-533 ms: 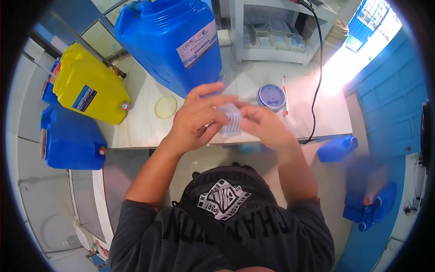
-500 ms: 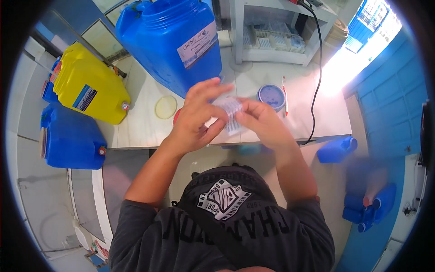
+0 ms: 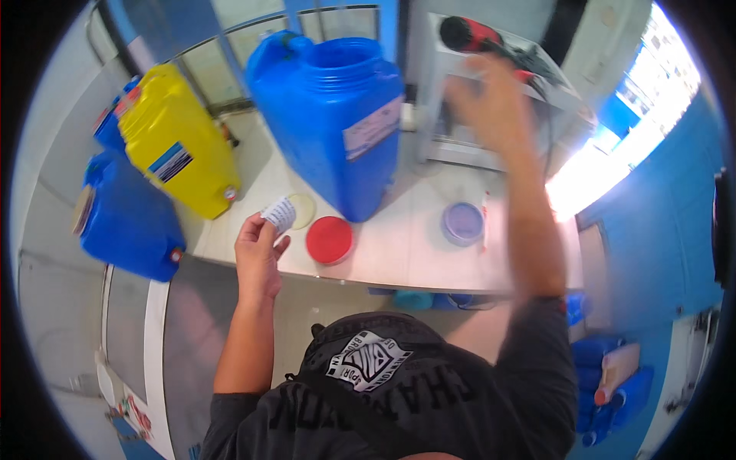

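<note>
My left hand (image 3: pixel 259 249) is closed in a pinch on a small white printed label (image 3: pixel 279 215), held up over the front edge of the bench. Behind that label lies a pale yellow round lid (image 3: pixel 302 211). A round red container or lid (image 3: pixel 330 241) sits just right of it. My right hand (image 3: pixel 494 103), blurred by motion, is raised with its fingers apart, just below a red and black heat gun (image 3: pixel 469 34) on top of the white shelf unit. Whether the fingertips touch the gun I cannot tell.
A large blue jug (image 3: pixel 330 115) with an uncapped mouth stands mid-bench. A yellow jug (image 3: pixel 184 146) and another blue jug (image 3: pixel 130 222) are at left. A round purple-blue container (image 3: pixel 463 223) and a red-and-white pen (image 3: pixel 484 218) lie at right. The white shelf unit (image 3: pixel 462 156) stands behind them.
My hands have moved apart. The left has carried the label left, while the right has let go of it and swung up toward the heat gun. The view has shifted, bringing the gun into sight.
</note>
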Tool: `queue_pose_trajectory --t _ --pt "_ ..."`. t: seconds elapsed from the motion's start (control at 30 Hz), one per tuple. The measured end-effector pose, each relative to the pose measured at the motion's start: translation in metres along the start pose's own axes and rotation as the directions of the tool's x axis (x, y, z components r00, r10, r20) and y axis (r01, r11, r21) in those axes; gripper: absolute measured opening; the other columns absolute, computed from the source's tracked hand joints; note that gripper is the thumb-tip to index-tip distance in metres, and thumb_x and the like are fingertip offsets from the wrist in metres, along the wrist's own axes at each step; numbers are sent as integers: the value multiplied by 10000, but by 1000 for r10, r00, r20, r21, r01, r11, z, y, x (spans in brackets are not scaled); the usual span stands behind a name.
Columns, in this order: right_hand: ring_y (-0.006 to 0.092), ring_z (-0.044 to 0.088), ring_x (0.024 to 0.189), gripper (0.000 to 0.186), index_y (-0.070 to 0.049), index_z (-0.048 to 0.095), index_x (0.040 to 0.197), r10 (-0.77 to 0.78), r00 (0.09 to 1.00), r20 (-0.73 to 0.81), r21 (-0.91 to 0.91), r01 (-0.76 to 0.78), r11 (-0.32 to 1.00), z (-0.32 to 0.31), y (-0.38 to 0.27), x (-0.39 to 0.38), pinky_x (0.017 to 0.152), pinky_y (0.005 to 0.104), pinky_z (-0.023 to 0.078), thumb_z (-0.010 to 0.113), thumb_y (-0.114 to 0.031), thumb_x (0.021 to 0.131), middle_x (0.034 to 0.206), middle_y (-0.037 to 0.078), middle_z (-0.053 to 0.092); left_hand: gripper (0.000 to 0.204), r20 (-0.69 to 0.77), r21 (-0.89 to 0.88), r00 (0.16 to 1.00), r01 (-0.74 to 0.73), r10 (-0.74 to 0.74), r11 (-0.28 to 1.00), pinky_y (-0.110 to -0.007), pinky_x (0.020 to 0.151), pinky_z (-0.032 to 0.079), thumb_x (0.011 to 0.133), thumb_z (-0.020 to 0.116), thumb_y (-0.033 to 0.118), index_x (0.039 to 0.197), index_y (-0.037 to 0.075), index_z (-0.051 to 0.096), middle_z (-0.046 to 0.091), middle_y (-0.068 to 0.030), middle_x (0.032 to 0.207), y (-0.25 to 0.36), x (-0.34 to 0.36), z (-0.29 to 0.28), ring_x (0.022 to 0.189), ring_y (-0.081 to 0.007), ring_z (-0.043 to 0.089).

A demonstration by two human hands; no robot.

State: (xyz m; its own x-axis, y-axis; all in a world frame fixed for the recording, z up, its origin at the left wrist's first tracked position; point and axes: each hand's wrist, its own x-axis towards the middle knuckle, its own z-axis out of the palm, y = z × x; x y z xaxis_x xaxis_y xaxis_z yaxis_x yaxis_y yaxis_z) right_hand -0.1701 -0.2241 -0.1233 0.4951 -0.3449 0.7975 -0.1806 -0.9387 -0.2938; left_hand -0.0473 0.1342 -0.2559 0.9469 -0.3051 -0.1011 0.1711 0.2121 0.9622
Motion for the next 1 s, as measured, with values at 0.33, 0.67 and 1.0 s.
queue_pose_trajectory --t 0.33,0.67,1.0 --pt "366 713 960 925 164 665 1096 447 714 539 -462 -193 866 20 157 162 851 440 530 778 -656 684 1046 273 716 214 -494 297 843 -65 212 953 -226 721 459 923 676 173 1103 74 619 657 11 1006 0 -10 -166 878 -65 587" --pt "144 529 834 746 -32 591 1295 313 916 252 409 -393 823 -37 120 84 770 276 416 710 -620 852 957 21 575 359 -778 403 499 -69 382 913 -304 726 479 823 764 230 1069 18 610 634 -67 951 -77 72 -331 789 -150 575" --pt "290 593 976 990 -34 371 1461 -248 939 238 957 -270 -103 -68 -96 -48 766 380 531 919 -362 704 1281 186 500 377 -869 -83 495 -118 -14 990 -271 555 446 840 753 223 1110 41 562 587 -54 930 -60 125 -328 723 -136 564"
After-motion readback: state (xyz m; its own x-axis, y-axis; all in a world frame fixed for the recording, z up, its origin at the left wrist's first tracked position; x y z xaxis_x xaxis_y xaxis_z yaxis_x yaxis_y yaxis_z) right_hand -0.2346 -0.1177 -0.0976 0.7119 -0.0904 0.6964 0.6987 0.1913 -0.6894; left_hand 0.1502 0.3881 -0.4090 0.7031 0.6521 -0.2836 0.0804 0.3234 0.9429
